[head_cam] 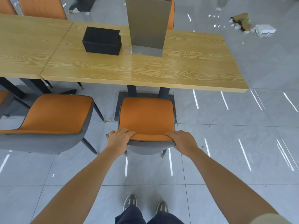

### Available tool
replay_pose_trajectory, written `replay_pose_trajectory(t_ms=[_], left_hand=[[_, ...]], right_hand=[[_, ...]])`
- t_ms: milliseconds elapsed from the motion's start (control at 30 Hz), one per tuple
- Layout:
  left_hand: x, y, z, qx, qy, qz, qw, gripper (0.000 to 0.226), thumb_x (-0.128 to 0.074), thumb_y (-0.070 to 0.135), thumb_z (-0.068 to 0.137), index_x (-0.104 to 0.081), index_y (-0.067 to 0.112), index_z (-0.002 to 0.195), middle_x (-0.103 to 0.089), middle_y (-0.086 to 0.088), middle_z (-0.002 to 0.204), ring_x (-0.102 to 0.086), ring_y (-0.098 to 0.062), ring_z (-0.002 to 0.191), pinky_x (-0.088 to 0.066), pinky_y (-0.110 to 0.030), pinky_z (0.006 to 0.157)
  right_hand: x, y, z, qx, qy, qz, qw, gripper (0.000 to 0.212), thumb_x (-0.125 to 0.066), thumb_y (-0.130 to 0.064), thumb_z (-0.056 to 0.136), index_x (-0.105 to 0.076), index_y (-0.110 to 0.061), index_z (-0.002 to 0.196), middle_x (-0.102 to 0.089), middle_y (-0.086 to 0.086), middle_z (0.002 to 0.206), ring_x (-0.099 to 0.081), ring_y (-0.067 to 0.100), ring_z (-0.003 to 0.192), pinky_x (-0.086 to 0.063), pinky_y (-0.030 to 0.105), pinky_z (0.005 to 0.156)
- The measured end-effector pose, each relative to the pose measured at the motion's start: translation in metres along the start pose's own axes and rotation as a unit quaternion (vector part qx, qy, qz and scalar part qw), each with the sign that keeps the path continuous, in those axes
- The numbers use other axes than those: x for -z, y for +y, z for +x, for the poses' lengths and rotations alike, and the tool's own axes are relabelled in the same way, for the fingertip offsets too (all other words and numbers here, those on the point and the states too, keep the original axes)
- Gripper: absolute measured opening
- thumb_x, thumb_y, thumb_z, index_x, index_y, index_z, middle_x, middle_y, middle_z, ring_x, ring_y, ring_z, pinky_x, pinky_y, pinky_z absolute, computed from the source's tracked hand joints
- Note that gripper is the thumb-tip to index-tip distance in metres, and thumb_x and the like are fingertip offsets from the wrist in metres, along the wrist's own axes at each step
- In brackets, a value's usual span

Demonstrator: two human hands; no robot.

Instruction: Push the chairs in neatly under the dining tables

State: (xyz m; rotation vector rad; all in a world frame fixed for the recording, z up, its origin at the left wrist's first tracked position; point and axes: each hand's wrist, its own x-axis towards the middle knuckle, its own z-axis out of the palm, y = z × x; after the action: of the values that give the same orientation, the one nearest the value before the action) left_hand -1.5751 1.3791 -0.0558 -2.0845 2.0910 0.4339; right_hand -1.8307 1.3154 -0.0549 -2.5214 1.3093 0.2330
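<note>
An orange chair (146,115) with a grey shell stands in front of me, its seat just short of the near edge of the wooden dining table (186,70). My left hand (119,139) grips the left end of its backrest top. My right hand (183,141) grips the right end. The seat's front edge sits by the table's dark pedestal base. A second orange chair (53,113) stands to the left, turned at an angle and away from the table.
On the table are a black box (102,40) and a grey upright stand (148,25). Another table (24,46) joins on the left. More orange chairs (43,8) line the far side. Debris (252,25) lies on the tiled floor at the far right.
</note>
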Motion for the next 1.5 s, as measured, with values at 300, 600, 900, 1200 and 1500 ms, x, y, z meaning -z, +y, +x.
replay_pose_trajectory(t_ms=[300,600,900,1200,1500], left_hand=[[0.02,0.007,-0.003,-0.04,-0.081,-0.032,0.995,0.071,-0.053,0.061,0.082,-0.034,0.027,0.14,-0.045,-0.001,0.14,-0.043,-0.022,0.127,-0.033,-0.038,0.107],[0.061,0.109,0.023,-0.089,-0.014,-0.026,0.996,0.053,-0.037,0.049,0.095,-0.029,0.028,0.143,-0.035,0.003,0.15,-0.032,-0.017,0.138,-0.03,-0.036,0.111],[0.086,0.264,0.081,-0.144,0.036,-0.053,0.987,0.047,-0.044,0.04,0.095,-0.039,0.023,0.138,-0.043,0.002,0.145,-0.039,-0.017,0.134,-0.037,-0.032,0.105],[0.111,0.378,0.186,-0.207,0.075,0.027,0.975,0.053,-0.034,0.046,0.096,-0.025,0.024,0.144,-0.027,-0.001,0.154,-0.025,-0.019,0.141,-0.027,-0.037,0.112],[0.142,0.489,0.338,-0.176,0.048,0.028,0.983,0.059,-0.025,0.048,0.097,-0.003,0.026,0.148,0.003,0.001,0.159,0.001,-0.02,0.147,-0.009,-0.045,0.117]], right_hand=[[-0.002,-0.007,-0.019,-0.085,0.015,0.031,0.996,0.064,-0.058,-0.035,0.087,-0.026,-0.022,0.14,-0.033,0.008,0.144,-0.032,0.027,0.132,-0.029,0.038,0.107],[0.033,0.061,-0.076,-0.168,-0.015,0.115,0.979,0.066,-0.032,-0.047,0.097,0.003,-0.023,0.148,0.002,0.01,0.158,0.002,0.026,0.146,-0.005,0.043,0.118],[0.074,0.183,-0.144,-0.251,0.009,0.132,0.959,0.067,-0.04,-0.043,0.095,-0.001,-0.025,0.148,-0.006,0.007,0.158,-0.003,0.025,0.146,-0.008,0.044,0.118],[0.111,0.313,-0.135,-0.274,0.078,0.131,0.95,0.071,-0.031,-0.052,0.095,0.009,-0.025,0.147,0.011,0.006,0.158,0.009,0.025,0.146,-0.002,0.042,0.118],[0.179,0.486,-0.069,-0.256,0.038,0.09,0.962,0.071,-0.026,-0.052,0.096,0.016,-0.023,0.145,0.018,0.006,0.157,0.014,0.023,0.145,0.003,0.042,0.118]])
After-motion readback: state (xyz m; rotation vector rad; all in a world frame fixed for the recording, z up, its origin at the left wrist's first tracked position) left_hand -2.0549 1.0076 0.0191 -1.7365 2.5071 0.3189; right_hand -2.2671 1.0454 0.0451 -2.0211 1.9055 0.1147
